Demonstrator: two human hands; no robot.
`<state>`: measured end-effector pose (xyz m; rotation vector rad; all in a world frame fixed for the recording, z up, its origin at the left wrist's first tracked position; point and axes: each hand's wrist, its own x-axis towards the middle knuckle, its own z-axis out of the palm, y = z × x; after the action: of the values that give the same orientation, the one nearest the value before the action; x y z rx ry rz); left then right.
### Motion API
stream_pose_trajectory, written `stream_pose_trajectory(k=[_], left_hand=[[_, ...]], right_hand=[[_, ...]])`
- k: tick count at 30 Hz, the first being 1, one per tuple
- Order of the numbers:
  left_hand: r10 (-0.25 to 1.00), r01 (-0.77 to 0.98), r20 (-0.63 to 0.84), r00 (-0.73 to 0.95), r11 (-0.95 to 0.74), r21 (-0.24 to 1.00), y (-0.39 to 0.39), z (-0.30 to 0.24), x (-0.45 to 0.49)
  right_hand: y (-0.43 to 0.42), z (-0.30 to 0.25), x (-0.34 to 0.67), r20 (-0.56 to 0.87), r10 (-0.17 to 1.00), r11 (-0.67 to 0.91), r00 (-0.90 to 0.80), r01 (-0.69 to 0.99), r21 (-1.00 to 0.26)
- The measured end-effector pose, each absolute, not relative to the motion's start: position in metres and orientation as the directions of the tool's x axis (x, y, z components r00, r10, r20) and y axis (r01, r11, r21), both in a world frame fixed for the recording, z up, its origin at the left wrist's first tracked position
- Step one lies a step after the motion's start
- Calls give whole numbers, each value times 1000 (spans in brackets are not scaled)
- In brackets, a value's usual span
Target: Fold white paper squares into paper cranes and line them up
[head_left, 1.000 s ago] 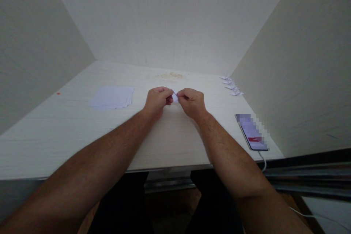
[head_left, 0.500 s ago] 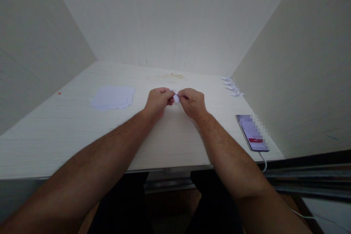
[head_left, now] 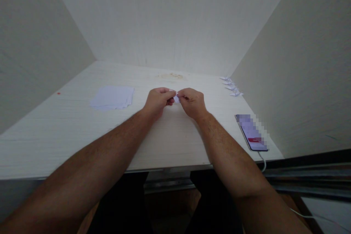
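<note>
A small piece of folded white paper (head_left: 176, 99) is pinched between my two hands above the middle of the table. My left hand (head_left: 160, 99) grips its left side between thumb and fingers. On the right side, my right hand (head_left: 192, 99) pinches it with thumb and forefinger, the tips of both hands nearly meeting. Most of the paper is hidden by the fingers, so its folded shape cannot be made out. To the left lies a stack of white paper sheets (head_left: 113, 97). Several small folded paper pieces (head_left: 231, 87) form a row at the far right.
A phone (head_left: 250, 131) with a white cable (head_left: 262, 161) lies near the right edge of the white table (head_left: 164, 142). Walls enclose the table at the back and both sides. A brownish stain (head_left: 175, 76) marks the tabletop near the back wall.
The fingertips have shifted slightly on the paper and are closer together, with less of its upper edge showing. Both hands keep their hold in about the same place.
</note>
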<state>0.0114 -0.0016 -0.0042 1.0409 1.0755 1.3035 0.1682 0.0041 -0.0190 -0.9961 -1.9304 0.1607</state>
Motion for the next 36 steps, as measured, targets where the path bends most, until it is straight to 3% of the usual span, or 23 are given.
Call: stream_pose_trajectory(k=[5, 9, 12, 18, 36], left_hand=[[999, -155, -25, -31, 20, 988, 0, -4, 9], [999, -112, -18, -26, 15, 994, -2, 0, 8], [1000, -123, -2, -15, 0, 992, -4, 2, 10], [1000, -133, -3, -14, 1, 991, -5, 3, 12], [1000, -14, -6, -2, 6, 1000, -2, -1, 10]], right_hand=[[3, -17, 166, 607, 784, 596, -134, 438, -673], [5, -13, 164, 380, 924, 376, -30, 237, -896], [6, -10, 163, 210, 978, 209, 1, 110, -972], [6, -7, 165, 97, 994, 99, -40, 33, -995], [7, -9, 169, 79, 991, 93, -112, 128, -987]])
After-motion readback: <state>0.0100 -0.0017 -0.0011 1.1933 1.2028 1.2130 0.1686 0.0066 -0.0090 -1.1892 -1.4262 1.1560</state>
